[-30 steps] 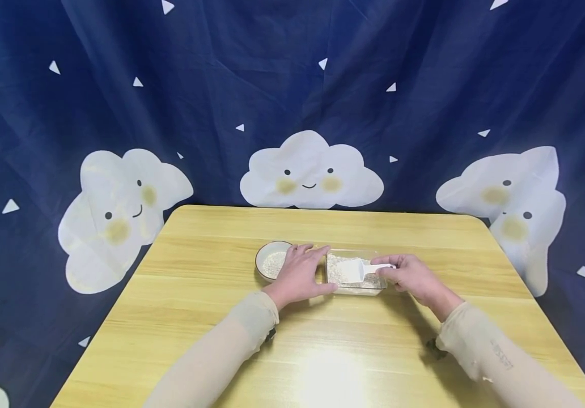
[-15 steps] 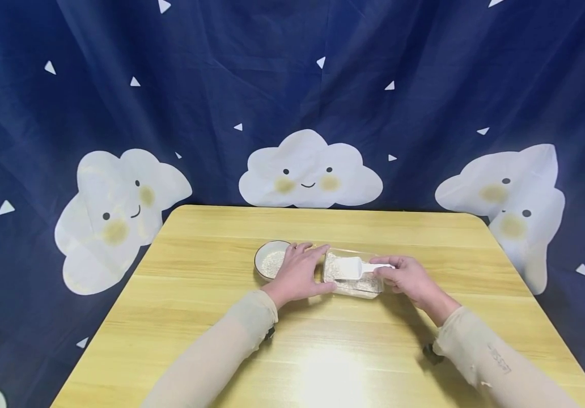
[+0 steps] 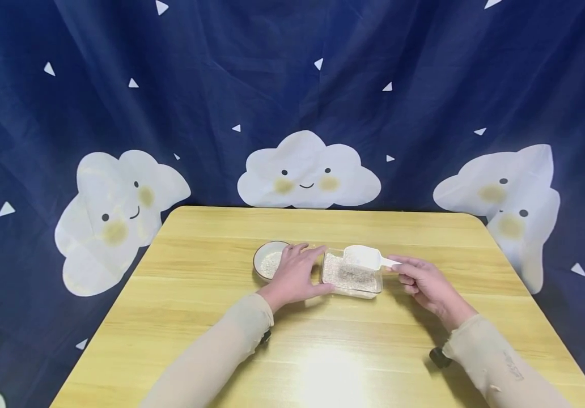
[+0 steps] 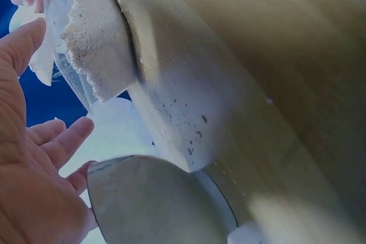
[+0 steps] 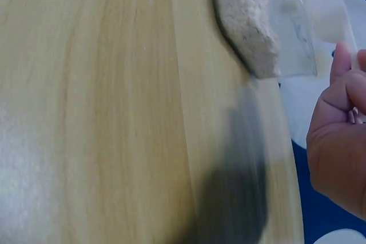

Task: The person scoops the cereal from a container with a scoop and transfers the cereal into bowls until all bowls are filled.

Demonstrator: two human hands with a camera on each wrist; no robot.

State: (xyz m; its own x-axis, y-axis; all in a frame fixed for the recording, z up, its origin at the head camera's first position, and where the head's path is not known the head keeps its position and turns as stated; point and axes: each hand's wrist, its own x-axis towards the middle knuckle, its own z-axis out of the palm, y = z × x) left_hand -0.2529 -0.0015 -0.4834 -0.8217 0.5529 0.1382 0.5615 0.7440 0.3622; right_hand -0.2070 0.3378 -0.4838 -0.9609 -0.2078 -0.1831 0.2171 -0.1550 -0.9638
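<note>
My right hand [image 3: 427, 283] pinches the handle of a white scoop [image 3: 363, 258], which is raised over the far side of a clear rectangular container [image 3: 379, 288]. Pale, grainy flakes [image 4: 103, 44] fill much of the container. At the container's left end, my left hand [image 3: 299, 276] has its fingers spread, with the thumb by the near corner and the index finger by the far one. In the left wrist view, that hand's fingertips [image 4: 83, 127] show right by the container's corner. A round bowl [image 3: 263, 252] with a dark rim and similar flakes stands beside the left hand, partly hidden by it.
Both containers stand on a light wooden table [image 3: 211, 317]. Small crumbs [image 4: 191, 130] lie on the wood near the bowl. A dark blue curtain [image 3: 211, 85] with white clouds hangs behind the table's far edge.
The right hand has drawn the scoop up out of the flakes, rightward and toward the container's far side. Compared with a second ago, the container sits slightly further left. The left hand has barely moved.
</note>
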